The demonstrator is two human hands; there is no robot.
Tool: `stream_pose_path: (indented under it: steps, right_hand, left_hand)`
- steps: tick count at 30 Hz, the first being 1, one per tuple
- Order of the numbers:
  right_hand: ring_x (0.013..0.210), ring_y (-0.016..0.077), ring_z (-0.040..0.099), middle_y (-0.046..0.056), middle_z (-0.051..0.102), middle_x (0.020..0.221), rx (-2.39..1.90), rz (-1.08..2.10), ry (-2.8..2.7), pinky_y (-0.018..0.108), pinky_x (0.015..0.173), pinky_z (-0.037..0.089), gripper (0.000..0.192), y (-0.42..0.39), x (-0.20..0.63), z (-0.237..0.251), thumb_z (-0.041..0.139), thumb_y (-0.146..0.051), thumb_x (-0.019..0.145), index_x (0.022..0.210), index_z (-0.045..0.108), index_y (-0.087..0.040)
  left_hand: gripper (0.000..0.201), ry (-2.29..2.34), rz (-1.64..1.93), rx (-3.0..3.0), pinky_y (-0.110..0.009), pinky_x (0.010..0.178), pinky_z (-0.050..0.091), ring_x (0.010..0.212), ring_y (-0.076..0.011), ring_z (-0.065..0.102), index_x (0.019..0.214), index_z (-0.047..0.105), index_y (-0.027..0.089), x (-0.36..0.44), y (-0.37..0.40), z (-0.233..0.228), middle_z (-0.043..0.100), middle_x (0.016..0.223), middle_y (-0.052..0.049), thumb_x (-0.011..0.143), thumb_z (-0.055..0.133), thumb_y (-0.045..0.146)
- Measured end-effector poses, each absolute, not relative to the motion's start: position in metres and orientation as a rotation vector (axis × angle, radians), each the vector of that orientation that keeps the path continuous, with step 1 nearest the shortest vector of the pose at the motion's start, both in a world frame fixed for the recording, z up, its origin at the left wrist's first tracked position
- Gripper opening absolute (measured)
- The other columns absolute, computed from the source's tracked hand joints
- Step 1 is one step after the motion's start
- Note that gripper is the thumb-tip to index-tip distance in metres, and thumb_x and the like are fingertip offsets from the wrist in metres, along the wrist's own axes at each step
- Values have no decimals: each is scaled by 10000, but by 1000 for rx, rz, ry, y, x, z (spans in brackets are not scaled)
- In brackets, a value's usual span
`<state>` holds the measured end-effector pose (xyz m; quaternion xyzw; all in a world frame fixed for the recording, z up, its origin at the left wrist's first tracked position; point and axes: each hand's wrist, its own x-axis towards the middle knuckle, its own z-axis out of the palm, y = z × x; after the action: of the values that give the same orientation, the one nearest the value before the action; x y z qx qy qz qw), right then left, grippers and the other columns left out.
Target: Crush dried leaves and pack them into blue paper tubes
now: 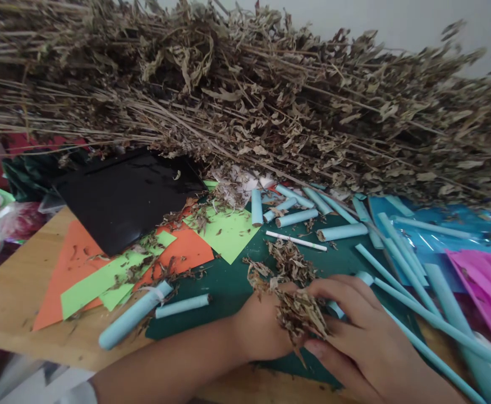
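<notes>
My left hand point(262, 331) is closed around a clump of dried, crumbled leaves point(302, 317) low in the middle of the view. My right hand point(354, 336) presses on the same clump from the right, and a light blue paper tube point(417, 336) runs under its fingers. Both hands rest over a dark green mat point(228, 286). More loose dried leaves point(289, 261) lie on the mat just above them.
A big bundle of dried stalks point(245, 101) overhangs the far side. Several light blue paper tubes point(342, 232), a white stick point(296, 240), orange point(72, 264) and green paper sheets point(228, 233), a black sheet point(127, 196), and pink paper point(489, 292) lie on the wooden table point(9, 292).
</notes>
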<state>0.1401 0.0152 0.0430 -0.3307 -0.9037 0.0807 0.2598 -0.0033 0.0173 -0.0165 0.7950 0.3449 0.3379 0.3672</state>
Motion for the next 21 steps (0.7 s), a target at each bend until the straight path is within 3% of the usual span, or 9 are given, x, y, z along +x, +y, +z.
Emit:
stream_pose_path:
  steps: [7, 11, 15, 19, 21]
  right_hand:
    - [732, 163, 487, 36, 557, 789, -1060, 223, -2661, 310, 652, 417, 242, 9, 131, 55, 380, -186, 776, 689, 604, -215]
    - [727, 128, 525, 28, 584, 748, -930, 163, -2616, 247, 672, 434, 295, 10, 135, 49, 300, -107, 797, 747, 582, -179]
    - [671, 102, 544, 3, 597, 705, -886, 165, -2489, 202, 616, 434, 194, 15, 135, 53, 336, -137, 807, 779, 520, -189]
    - [590, 113, 537, -11, 592, 633, -818, 143, -2499, 228, 544, 413, 159, 16, 134, 58, 332, -161, 810, 765, 479, -203]
    - [556, 122, 528, -10, 595, 620, -765, 109, -2538, 250, 521, 396, 178, 14, 135, 58, 307, -162, 809, 778, 478, -200]
  left_hand:
    - [79, 899, 677, 2116, -247, 660, 445, 807, -169, 537, 710, 499, 135, -5, 16, -13, 588, 766, -62, 746, 432, 156]
    - [65, 923, 689, 2140, -218, 612, 450, 681, -133, 544, 681, 487, 139, -5, 17, -15, 571, 673, -35, 726, 459, 177]
    - [126, 891, 695, 2214, -226, 634, 443, 620, -119, 531, 608, 460, 146, -4, 19, -13, 561, 631, -28, 731, 438, 164]
    - [67, 850, 763, 2158, -227, 607, 437, 606, -122, 523, 681, 480, 142, -6, 19, -16, 567, 649, -26, 707, 482, 203]
    - [131, 838, 789, 2014, -215, 550, 430, 573, -116, 510, 741, 482, 146, -7, 17, -21, 552, 630, -10, 655, 533, 230]
